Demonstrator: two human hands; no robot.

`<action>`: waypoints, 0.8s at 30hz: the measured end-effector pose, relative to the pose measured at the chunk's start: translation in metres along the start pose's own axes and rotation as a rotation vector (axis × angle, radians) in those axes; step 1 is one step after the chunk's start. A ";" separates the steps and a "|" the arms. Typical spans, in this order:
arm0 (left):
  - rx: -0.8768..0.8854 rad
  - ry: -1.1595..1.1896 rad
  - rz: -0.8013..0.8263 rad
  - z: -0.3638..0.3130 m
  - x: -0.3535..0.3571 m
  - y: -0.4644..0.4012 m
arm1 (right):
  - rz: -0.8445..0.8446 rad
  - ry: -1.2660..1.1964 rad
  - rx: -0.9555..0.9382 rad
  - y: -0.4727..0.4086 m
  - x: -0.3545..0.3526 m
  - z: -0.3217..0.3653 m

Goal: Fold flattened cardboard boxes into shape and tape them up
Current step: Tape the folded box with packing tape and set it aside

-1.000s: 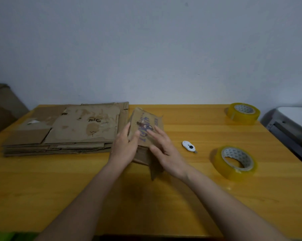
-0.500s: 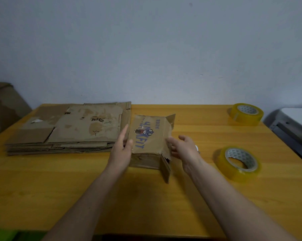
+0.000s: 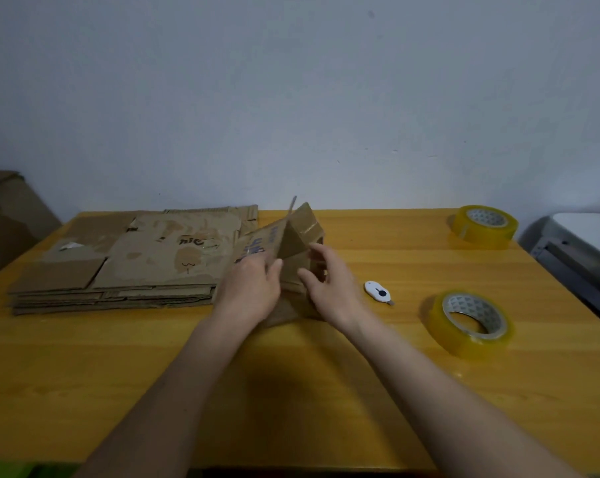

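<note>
Head view: left hand [image 3: 253, 288] gripping small box [image 3: 293, 243]; right hand [image 3: 329, 281] half-curled, pinching its flap; tape roll [image 3: 472, 322] at three o'clock.

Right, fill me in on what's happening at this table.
A person is opening up a small cardboard box at the middle of the yellow table. The left hand grips its printed panel while the right hand works the flaps; the box is only partly formed and untaped. A stack of flattened boxes lies to the left. Two tape rolls and a small white cutter lie untouched on the right.
</note>
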State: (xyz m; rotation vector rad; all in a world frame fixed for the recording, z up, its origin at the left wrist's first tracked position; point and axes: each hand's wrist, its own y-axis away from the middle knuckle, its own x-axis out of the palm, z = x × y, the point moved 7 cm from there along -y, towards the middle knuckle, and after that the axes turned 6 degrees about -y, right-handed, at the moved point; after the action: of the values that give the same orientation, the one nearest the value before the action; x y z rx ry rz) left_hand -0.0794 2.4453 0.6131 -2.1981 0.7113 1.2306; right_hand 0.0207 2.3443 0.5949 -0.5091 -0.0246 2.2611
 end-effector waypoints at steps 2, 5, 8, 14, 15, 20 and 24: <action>-0.084 0.121 -0.052 0.012 -0.005 0.000 | -0.061 0.235 0.074 0.001 -0.008 -0.015; -0.215 0.416 -0.129 0.030 -0.008 0.006 | 0.058 0.075 0.253 0.006 -0.004 -0.037; -0.312 0.682 -0.190 0.042 -0.002 0.010 | 0.104 -0.219 0.337 0.007 -0.003 -0.040; -0.414 1.082 -0.077 0.035 0.016 -0.007 | 0.142 -0.827 0.433 -0.001 -0.030 -0.023; -0.406 1.090 -0.057 0.029 0.018 -0.012 | 0.131 -0.836 0.423 -0.006 -0.039 -0.021; -0.348 0.923 0.047 -0.013 0.038 -0.047 | 0.021 -0.772 0.395 -0.028 -0.090 -0.025; -0.249 0.712 0.089 -0.057 0.053 -0.083 | -0.067 -0.761 0.413 -0.046 -0.133 -0.041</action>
State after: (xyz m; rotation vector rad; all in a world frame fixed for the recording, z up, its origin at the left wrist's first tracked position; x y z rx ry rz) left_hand 0.0337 2.4581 0.6075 -2.8685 0.9664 0.5639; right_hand 0.1480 2.2736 0.6120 0.5673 0.0398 2.1821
